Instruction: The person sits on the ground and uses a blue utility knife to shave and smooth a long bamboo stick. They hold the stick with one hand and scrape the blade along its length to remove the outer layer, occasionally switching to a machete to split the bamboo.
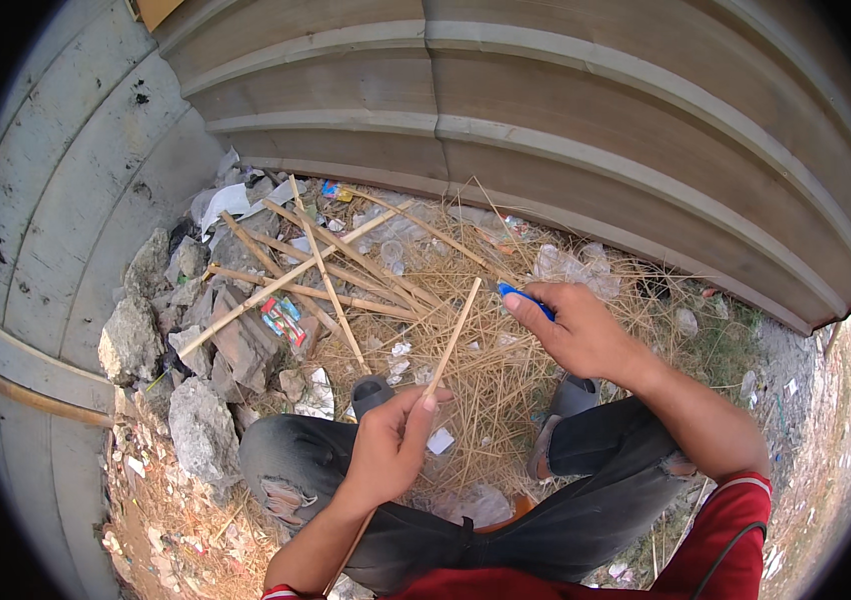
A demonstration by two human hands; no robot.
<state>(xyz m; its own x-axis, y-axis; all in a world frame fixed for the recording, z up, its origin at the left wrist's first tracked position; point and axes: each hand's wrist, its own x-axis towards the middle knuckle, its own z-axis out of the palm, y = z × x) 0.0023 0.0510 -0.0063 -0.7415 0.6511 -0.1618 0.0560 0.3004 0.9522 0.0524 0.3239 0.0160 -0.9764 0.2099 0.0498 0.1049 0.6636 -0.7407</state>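
My left hand (393, 445) is closed around a thin, pale bamboo strip (459, 330), which slants up and away to the right between my knees. A thin length below my left wrist looks like the same strip's lower part, though the hand hides where they join. My right hand (586, 332) grips a blue-handled cutter (528, 300), thumb along its side. The cutter's tip is close to the strip's upper end, with a small gap between them; I cannot make out its blade. Several longer bamboo sticks (291, 275) lie crossed in a loose pile beyond my left hand.
Thin straw-like shavings (506, 390) cover the ground between my feet. Broken rocks (134, 335) and litter lie to the left, with a red and blue wrapper (284, 322) among them. A corrugated metal wall (546, 90) closes off the far side, and a grey panel wall (76, 200) the left.
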